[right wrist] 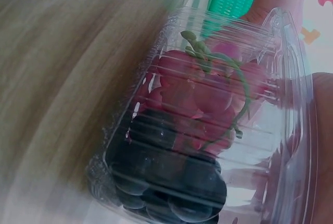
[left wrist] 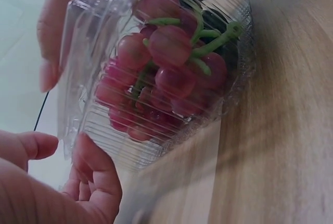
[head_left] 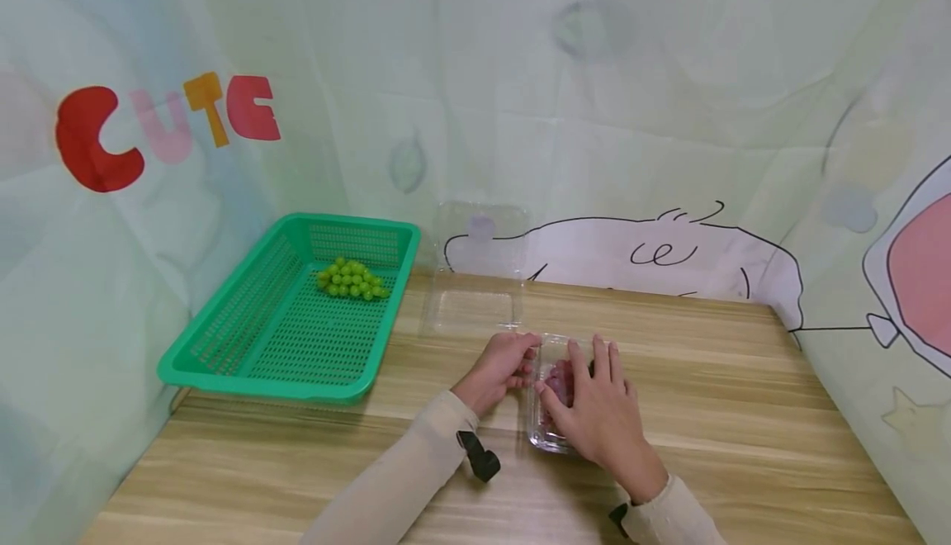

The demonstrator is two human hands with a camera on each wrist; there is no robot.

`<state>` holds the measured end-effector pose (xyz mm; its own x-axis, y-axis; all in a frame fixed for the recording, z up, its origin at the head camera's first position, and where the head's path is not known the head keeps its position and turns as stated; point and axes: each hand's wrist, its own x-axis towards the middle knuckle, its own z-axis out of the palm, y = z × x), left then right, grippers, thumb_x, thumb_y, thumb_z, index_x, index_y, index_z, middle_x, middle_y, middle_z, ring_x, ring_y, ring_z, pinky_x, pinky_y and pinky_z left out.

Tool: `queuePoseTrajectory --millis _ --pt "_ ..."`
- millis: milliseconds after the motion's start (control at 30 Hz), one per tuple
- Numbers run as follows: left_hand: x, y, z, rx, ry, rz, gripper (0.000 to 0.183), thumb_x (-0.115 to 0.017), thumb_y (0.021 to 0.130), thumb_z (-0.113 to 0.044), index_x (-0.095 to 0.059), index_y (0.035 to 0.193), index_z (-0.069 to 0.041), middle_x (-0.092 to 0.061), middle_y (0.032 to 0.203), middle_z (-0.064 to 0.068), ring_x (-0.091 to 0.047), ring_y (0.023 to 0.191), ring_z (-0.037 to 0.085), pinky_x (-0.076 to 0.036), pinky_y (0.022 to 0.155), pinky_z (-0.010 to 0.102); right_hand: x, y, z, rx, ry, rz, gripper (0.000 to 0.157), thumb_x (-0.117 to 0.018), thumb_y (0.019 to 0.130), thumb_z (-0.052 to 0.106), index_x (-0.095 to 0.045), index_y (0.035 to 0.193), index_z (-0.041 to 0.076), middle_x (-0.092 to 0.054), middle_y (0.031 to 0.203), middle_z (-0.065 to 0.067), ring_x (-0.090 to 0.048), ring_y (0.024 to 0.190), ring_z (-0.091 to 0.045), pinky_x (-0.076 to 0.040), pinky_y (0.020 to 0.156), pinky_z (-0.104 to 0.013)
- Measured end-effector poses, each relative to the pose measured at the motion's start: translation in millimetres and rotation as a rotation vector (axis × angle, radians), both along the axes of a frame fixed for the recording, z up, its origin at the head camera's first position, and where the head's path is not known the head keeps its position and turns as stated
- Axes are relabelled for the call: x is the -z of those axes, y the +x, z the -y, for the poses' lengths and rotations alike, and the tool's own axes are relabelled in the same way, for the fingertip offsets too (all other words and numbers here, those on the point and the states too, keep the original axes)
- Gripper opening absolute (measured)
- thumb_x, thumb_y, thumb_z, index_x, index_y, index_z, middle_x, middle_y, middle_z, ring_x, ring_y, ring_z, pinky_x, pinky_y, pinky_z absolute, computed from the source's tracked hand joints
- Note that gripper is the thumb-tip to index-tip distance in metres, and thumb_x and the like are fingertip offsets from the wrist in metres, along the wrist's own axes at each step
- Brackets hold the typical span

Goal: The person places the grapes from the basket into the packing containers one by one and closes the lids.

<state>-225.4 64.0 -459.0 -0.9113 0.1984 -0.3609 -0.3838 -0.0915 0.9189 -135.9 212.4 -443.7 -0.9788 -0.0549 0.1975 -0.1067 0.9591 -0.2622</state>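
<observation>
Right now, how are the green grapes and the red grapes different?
The green grapes are pale green; the red grapes are pinkish red. The green grapes lie in a green basket, but the red grapes sit inside a clear box. The red grapes are under the right hand; the green ones aren't. Both are round.

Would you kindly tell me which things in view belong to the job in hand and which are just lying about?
Part of the job, it seems:
clear box
left hand, at its edge
right hand, on top
red grapes and dark grapes, inside

Seemingly just lying about:
green basket
green grapes, inside it
open box
</observation>
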Motion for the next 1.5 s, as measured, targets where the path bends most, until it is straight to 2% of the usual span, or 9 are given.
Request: queuePoseTrajectory --millis 333,533,867,1167,1500 --pt "-3.0 3.1 4 0.037 -0.036 -0.019 0.019 -0.068 0.095 -0.024 -0.061 0.089 -0.007 -0.057 0.083 0.001 -0.053 0.063 0.009 -0.051 0.05 0.02 -1.3 0.5 0 -0.001 -0.002 0.004 0.085 -0.051 0.094 0.068 -0.038 0.156 0.012 -0.027 0.161 -0.028 -0.023 0.148 -0.052 -0.036 0.102 -0.077" --pt "-6.8 3.2 6 0.058 -0.085 -0.045 0.021 -0.068 0.095 -0.023 -0.065 0.1 -0.002 -0.058 0.086 0.002 -0.054 0.064 0.01 -0.052 0.049 0.02 -1.8 -0.6 0 0.0 -0.013 0.005 0.084 -0.053 0.093 0.067 -0.038 0.156 0.012 -0.027 0.161 -0.028 -0.022 0.148 -0.051 -0.036 0.102 -0.077" --pt "-10.0 3.3 8 0.066 -0.147 -0.064 0.021 -0.069 0.095 -0.022 -0.064 0.106 -0.004 -0.06 0.093 0.005 -0.057 0.072 0.014 -0.056 0.054 0.023 -3.1 -0.7 0 0.001 -0.017 0.013 0.085 -0.052 0.093 0.068 -0.038 0.156 0.012 -0.026 0.161 -0.027 -0.021 0.149 -0.051 -0.035 0.102 -0.078" --pt "-12.8 3.7 9 0.071 -0.16 -0.079 0.021 -0.069 0.095 -0.02 -0.064 0.107 -0.004 -0.057 0.089 0.004 -0.056 0.071 0.015 -0.057 0.052 0.024 -4.4 -1.9 0 0.0 -0.016 -0.003 0.083 -0.056 0.092 0.064 -0.039 0.155 0.011 -0.028 0.16 -0.027 -0.024 0.147 -0.052 -0.037 0.101 -0.077" --pt "-13.2 4.9 10 0.07 -0.149 -0.09 0.02 -0.068 0.095 -0.02 -0.064 0.106 -0.004 -0.06 0.092 0.005 -0.056 0.071 0.015 -0.056 0.051 0.024 -6.0 -1.2 1 -0.002 -0.02 -0.014 0.083 -0.057 0.092 0.063 -0.04 0.154 0.011 -0.029 0.16 -0.026 -0.026 0.147 -0.051 -0.037 0.101 -0.077"
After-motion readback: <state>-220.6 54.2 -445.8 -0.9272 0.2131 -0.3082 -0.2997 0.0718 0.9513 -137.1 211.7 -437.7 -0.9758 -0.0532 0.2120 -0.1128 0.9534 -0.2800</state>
